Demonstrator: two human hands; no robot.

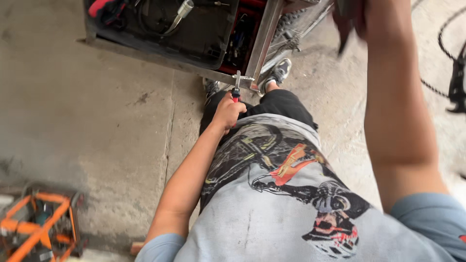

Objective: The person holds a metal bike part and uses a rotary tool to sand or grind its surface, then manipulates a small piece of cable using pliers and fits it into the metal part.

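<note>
Grey printed T-shirt (272, 213), nearest the lens, fills the lower frame; black shorts (276, 104) and two sneakers (280, 72) below it on the concrete floor (97, 121).

Left hand (227, 111): fingers (234, 107) wrapped tight round the red grip of a T-handle tool (237, 85). Tool stands upright out of the top of the fist, its head close against the lower corner of the metal cart frame (262, 43); contact cannot be told.

Right hand (352, 19): raised at the top edge, blurred; fingers appear to be round something dark, state cannot be told.

Surroundings: black tray (204, 39) in the cart, holding a silver socket-like piece (182, 12) and cables; red tool drawer (240, 41) beside it. Bicycle chain (449, 29) far right. Orange-framed machine (39, 228) lower left, well apart.

Tool description: slim silver shaft, short silver crossbar, red-and-black handle.
</note>
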